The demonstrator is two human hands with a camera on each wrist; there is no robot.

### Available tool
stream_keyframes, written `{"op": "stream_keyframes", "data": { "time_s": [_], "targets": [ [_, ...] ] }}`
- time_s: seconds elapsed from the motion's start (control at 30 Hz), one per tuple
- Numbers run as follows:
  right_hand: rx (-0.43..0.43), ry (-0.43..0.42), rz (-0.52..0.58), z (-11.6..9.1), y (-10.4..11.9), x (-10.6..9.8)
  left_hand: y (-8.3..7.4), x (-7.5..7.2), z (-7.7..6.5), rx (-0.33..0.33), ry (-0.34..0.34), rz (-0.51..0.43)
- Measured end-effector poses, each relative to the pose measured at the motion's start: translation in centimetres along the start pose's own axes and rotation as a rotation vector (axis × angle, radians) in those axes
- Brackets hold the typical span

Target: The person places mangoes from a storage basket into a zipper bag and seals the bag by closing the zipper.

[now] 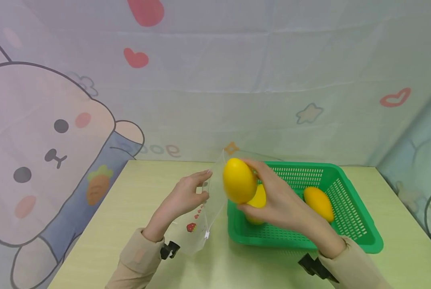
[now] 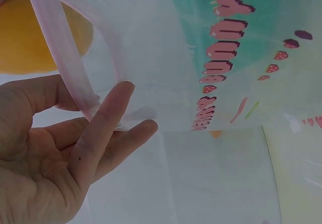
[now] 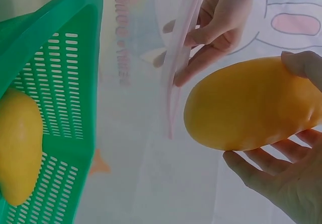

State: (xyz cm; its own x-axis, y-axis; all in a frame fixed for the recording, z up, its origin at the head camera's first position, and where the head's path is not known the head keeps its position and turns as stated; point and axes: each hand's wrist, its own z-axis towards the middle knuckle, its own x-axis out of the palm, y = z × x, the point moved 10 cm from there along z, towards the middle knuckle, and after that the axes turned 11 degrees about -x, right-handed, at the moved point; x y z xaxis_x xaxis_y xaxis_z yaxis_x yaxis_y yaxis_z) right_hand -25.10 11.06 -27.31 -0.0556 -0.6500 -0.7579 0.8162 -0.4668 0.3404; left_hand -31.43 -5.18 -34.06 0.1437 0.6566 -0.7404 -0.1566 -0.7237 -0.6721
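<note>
My left hand (image 1: 181, 197) pinches the top edge of a clear plastic bag (image 2: 151, 38), printed with pink letters and small strawberries. Two fingertips show through the see-through film beside the handle cutout. A yellow mango (image 1: 238, 180) is gripped in my right hand (image 1: 281, 200), thumb on one side and fingers on the other. It is held up near the bag's mouth, overlapping the green basket's left end in the head view. Inside the green basket (image 1: 305, 245) lie a mango (image 1: 318, 204) on the right and another mango (image 1: 257, 201), partly hidden behind my right hand.
The basket stands on the right of a pale wooden table (image 1: 136, 192). Behind the table hangs a printed cloth (image 1: 215, 100) with a cartoon bear and hearts. A dark cable (image 1: 427, 212) loops at the far right.
</note>
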Motion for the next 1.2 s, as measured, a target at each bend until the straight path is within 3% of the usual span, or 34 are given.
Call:
{"op": "stream_keyframes", "data": {
  "time_s": [0.53, 1.2],
  "targets": [
    [-0.079, -0.010, 0.077, 1.8, 0.4, 1.0, -0.2, -0.2, -0.2, 0.000, -0.007, -0.012],
    [-0.170, 0.018, 0.036, 3.1, -0.5, 3.7, -0.9, -0.5, -0.6, 0.064, -0.021, 0.000]
  ]
}}
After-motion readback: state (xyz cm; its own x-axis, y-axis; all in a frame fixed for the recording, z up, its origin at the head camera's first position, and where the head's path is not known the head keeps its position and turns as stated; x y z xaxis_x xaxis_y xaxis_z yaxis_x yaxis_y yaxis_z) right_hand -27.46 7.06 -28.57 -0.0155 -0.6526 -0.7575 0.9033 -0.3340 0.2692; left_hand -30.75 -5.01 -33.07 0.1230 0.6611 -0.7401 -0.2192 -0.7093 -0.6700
